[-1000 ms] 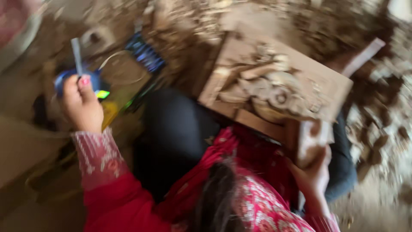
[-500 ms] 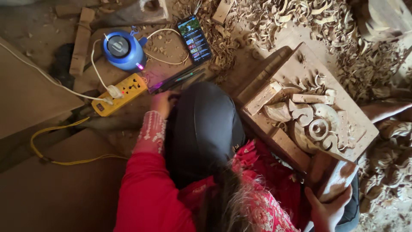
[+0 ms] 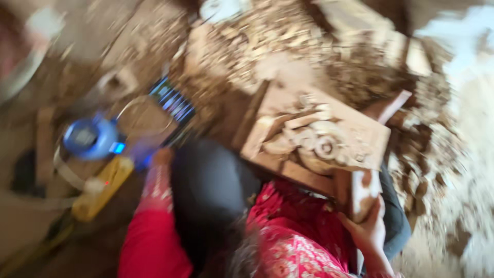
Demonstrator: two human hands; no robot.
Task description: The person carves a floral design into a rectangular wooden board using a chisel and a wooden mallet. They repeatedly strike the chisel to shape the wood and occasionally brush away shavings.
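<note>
Wood fills the head view, which is blurred throughout. A carved wooden panel (image 3: 319,139), pale brown with raised scrolls and a round rosette, lies tilted across the person's lap, its upper edge toward the heap of wood shavings (image 3: 288,46) that covers the ground beyond it. The right hand (image 3: 368,231) is closed on the panel's near right corner, fingers wrapped round a short wooden block (image 3: 364,190) at that corner, so the hand is clamped on the carving. The left hand (image 3: 162,157) reaches out past a dark-clad knee (image 3: 211,190) toward the ground on the left side; the blur hides its fingers, so I cannot tell whether it grips anything. The two hands are well apart, one on each side of the lap.

Just beyond the left hand lies a dark phone (image 3: 172,100) with a lit screen, at the left edge of the shavings heap. Left of the hand sits a round blue device (image 3: 90,138) with a small bright light, and just below it a yellow power strip (image 3: 103,188) lies slanted on the ground, a pale cable looping around both. Red sleeves with a patterned cuff and a red printed garment fill the bottom of the view.
</note>
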